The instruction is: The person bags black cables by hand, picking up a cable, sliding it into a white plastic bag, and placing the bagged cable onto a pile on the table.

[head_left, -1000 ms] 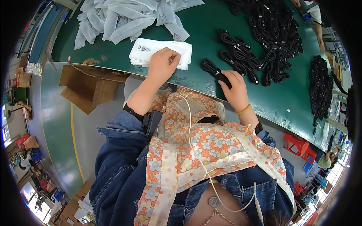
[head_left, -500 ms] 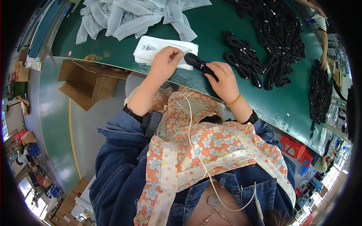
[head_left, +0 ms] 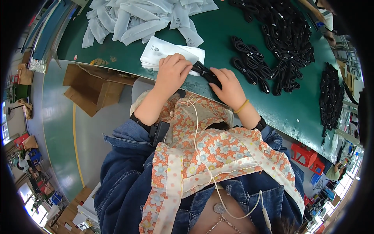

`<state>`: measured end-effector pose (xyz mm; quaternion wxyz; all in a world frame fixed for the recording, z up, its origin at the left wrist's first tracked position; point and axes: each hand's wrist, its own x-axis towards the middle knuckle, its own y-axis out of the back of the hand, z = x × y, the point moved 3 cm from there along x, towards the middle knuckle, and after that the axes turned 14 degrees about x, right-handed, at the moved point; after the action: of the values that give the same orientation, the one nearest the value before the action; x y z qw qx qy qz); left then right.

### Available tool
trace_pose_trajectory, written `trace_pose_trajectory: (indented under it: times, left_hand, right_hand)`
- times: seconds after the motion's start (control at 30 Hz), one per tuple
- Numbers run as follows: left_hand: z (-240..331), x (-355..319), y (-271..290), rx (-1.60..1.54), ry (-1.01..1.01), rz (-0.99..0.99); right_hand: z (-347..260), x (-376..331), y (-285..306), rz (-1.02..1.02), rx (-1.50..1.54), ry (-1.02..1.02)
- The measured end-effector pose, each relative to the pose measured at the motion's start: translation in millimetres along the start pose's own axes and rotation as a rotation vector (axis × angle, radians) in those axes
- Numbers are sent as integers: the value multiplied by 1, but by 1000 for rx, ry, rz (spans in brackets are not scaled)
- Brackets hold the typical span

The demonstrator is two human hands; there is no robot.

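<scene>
My right hand (head_left: 229,85) is closed round a bundled black cable (head_left: 207,74) over the table's near edge. The cable's far end meets the open end of the top white plastic bag (head_left: 165,48); whether it is inside is hard to make out. With fingers bent together, my left hand (head_left: 171,73) grips that bag at its right end, beside the cable's tip. Under it lies a stack of flat white bags (head_left: 148,65), partly covered by my left hand.
Filled white bags (head_left: 136,21) are heaped at the far left of the green table (head_left: 218,27). Bundled black cables (head_left: 251,58) lie to the right, with a larger pile behind. A cardboard box (head_left: 91,87) stands below the left edge. At far right another person's arm (head_left: 313,11) reaches in.
The cable's tip has moved left to the bag's open end. My left hand has shifted onto the bag's edge, and the top bag has turned and lifted slightly.
</scene>
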<state>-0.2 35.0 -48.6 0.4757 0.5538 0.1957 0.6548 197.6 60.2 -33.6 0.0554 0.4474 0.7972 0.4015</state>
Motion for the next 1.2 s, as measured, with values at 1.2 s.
trace_pose_trajectory:
  times: [1.2]
  left_hand:
    - [69,40,54,-1244,481,-221]
  right_hand:
    - [-37,16,40,-39,143,290]
